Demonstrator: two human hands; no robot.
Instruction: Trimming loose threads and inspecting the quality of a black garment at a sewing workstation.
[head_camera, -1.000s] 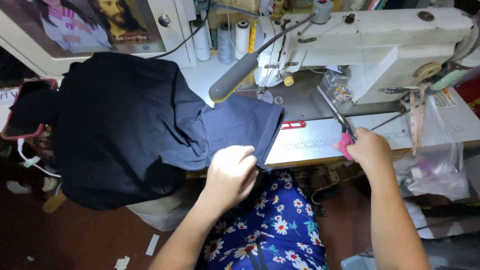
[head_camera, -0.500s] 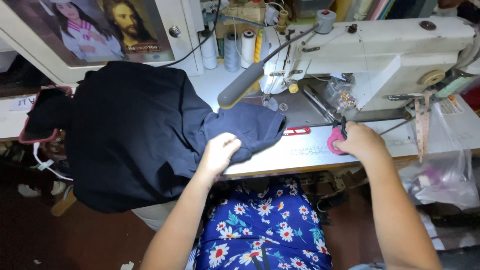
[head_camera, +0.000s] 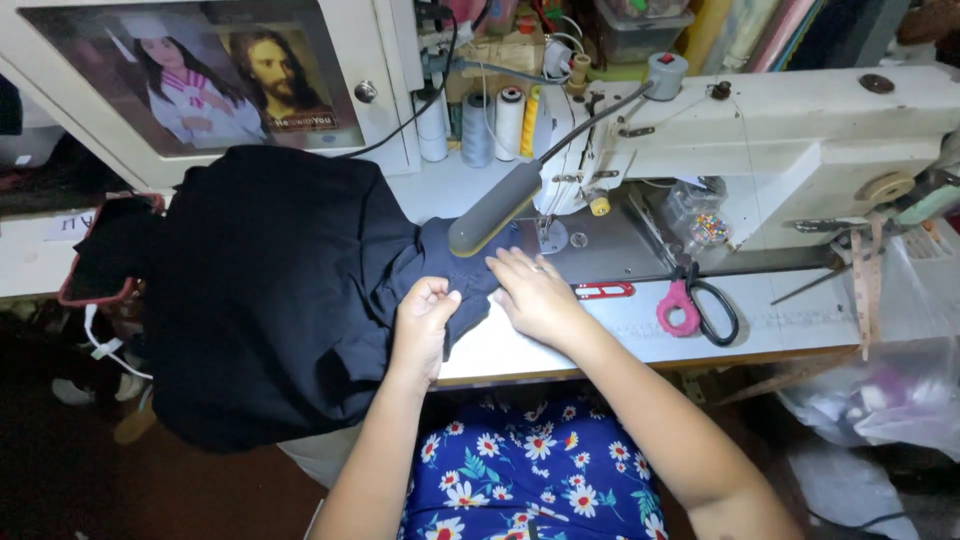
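A large dark navy garment (head_camera: 270, 290) is draped over the left part of the white sewing table (head_camera: 800, 320), its right end bunched near the needle plate (head_camera: 560, 238) of the white sewing machine (head_camera: 800, 140). My left hand (head_camera: 422, 325) pinches the fabric's edge. My right hand (head_camera: 532, 292) rests flat on the same edge, just in front of the needle plate. Pink-handled scissors (head_camera: 695, 305) lie on the table right of my right hand, apart from it.
A grey lamp head (head_camera: 495, 210) on a thin arm hangs over the fabric. Thread spools (head_camera: 490, 122) stand behind the machine. A small red-handled tool (head_camera: 603, 291) lies beside my right hand. A plastic bag (head_camera: 890, 400) hangs at the right.
My right hand has let go of the pink scissors, which now lie on the table, and has moved left onto the fabric. My left hand now pinches the fabric edge.
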